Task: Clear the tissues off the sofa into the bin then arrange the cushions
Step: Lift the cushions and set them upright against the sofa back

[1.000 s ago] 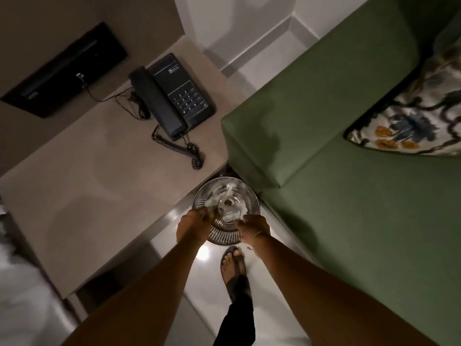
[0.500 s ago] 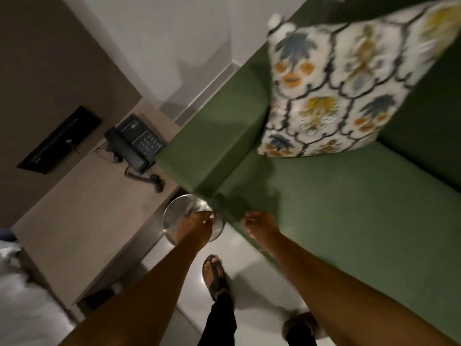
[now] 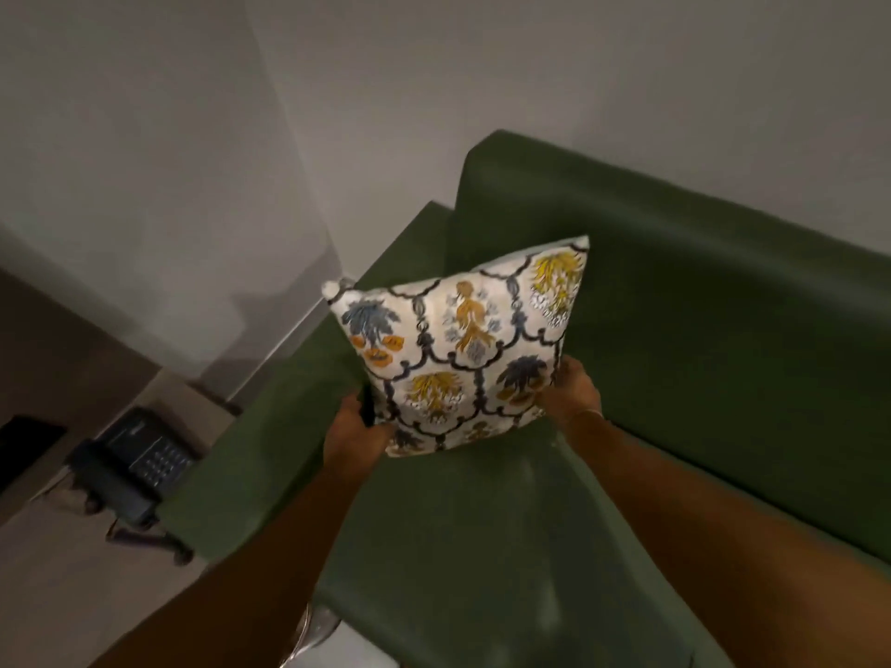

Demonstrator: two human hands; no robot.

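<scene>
A white cushion with blue, yellow and orange floral print stands tilted on the green sofa, near the left armrest. My left hand grips its lower left edge and my right hand grips its lower right corner. Only a sliver of the shiny metal bin shows below the sofa's front corner, between my forearms. No tissues are visible on the seat.
A dark desk telephone with a coiled cord sits on the beige side table left of the sofa armrest. A pale wall rises behind the sofa back. The sofa seat stretches to the right.
Both hands left the bin and rose to the sofa, taking hold of the patterned cushion. My view swung up from the floor and bin to the sofa back and wall.
</scene>
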